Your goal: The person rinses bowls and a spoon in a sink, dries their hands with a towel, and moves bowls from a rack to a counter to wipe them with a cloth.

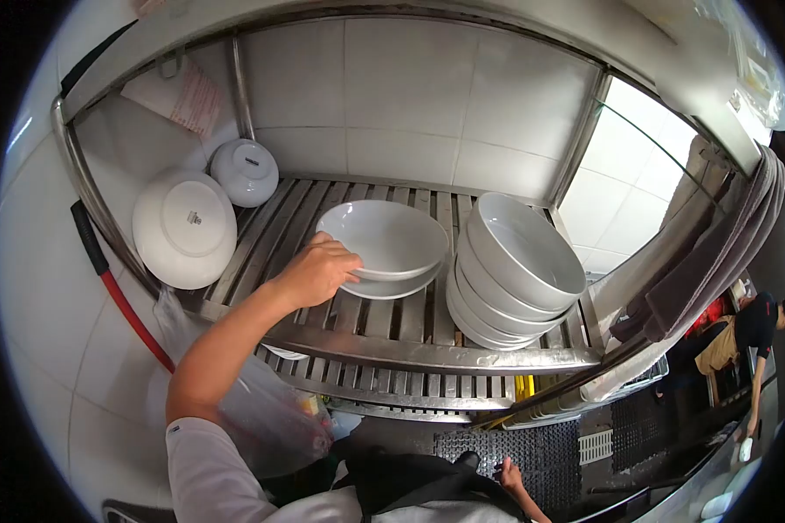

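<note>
Head view: the left grip (321,268) is pinched over the near left rim of a wide white bowl (388,231). Some fingers lie over the edge; those underneath are mostly hidden. The bowl sits above a second white bowl (399,286) near the middle of the slatted shelf (323,336). Whether it rests fully in the lower bowl or is slightly raised cannot be told.

Handling: the bowl appears to be glazed ceramic, so treat it as stiff, fairly heavy for its width and brittle at the edge. The smooth glaze is probably slippery, more so if wet. A one-sided rim hold lets the far side sag; a hold at opposite points of the rim, or a palm under the base, should carry the weight more evenly. Keep fingertips clear of the narrow gap between the two bowls.

To the right stands a stack of deep bowls (508,301), its top one tilted. To the left, a white plate (185,231) leans with its underside showing, beside a small upturned bowl (246,173). The right grip (511,478) hangs low, away from the shelf; whether it holds anything cannot be told.
</note>
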`<state>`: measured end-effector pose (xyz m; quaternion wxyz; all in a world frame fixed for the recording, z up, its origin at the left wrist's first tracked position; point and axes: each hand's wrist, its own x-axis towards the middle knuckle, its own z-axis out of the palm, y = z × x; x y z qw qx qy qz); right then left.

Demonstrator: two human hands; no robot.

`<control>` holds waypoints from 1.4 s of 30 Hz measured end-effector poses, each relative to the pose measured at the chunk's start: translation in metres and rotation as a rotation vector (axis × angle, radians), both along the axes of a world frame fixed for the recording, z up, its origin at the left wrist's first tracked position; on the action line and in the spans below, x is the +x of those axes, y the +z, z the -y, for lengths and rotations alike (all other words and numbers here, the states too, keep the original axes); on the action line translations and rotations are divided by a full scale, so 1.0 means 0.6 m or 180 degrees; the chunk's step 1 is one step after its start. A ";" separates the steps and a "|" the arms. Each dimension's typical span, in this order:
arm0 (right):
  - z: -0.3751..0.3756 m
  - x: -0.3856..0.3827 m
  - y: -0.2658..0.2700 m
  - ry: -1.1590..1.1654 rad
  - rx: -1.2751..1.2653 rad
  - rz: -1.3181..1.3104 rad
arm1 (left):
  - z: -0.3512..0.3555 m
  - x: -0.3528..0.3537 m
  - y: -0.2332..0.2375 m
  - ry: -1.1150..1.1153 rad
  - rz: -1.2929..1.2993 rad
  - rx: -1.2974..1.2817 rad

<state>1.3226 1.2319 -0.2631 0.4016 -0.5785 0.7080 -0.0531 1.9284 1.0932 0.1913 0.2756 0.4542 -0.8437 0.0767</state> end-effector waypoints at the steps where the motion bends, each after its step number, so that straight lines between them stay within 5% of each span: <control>1: -0.002 0.010 0.018 -0.0122 0.0054 0.0011 | 0.001 0.002 -0.002 0.0023 0.0072 -0.0002; 3: -0.011 0.031 0.068 -0.0349 0.0144 0.0041 | 0.000 0.004 -0.013 0.0089 0.0221 -0.0024; 4: -0.007 -0.005 -0.018 -0.0196 -0.0176 0.0271 | -0.001 0.005 -0.012 0.0110 0.0246 0.0181; 15: 0.025 0.041 0.035 -0.0414 0.0225 0.0064 | -0.019 0.016 -0.001 -0.0175 0.0114 0.1218; 18: 0.021 0.037 0.042 -0.0264 -0.0008 0.0076 | 0.000 0.047 -0.015 -0.0269 -0.1446 0.0783; 19: 0.021 0.038 0.047 -0.0222 -0.0105 0.0137 | 0.026 0.080 -0.030 0.0158 -0.1664 0.0144; 20: 0.018 0.039 0.048 -0.0253 -0.0093 0.0169 | 0.058 0.099 -0.034 0.0679 -0.3539 0.0222; 21: 0.015 0.040 0.050 -0.0283 -0.0081 0.0201 | 0.097 0.154 -0.050 0.1188 -0.3914 -0.0451; 23: 0.007 0.034 0.037 -0.0433 0.0008 0.0229 | 0.146 0.255 -0.062 0.1843 -0.5570 -0.0343; 25: -0.010 -0.006 -0.062 -0.0737 -0.0049 0.0195 | 0.190 0.329 -0.092 0.2511 -0.6224 -0.0394; 27: -0.017 -0.029 -0.105 -0.0611 -0.0261 -0.0219 | 0.212 0.342 -0.088 0.2665 -0.6111 -0.0809; 32: -0.065 -0.015 -0.050 -0.0633 -0.0125 -0.0715 | 0.253 0.367 -0.081 0.3073 -0.6420 -0.1185; 37: -0.079 -0.016 -0.032 -0.0865 0.0349 -0.0473 | 0.265 0.349 -0.048 0.3781 -0.6234 -0.1627; 42: -0.101 -0.024 -0.030 -0.1049 0.0598 -0.0424 | 0.278 0.343 -0.051 0.2917 -0.5314 -0.1704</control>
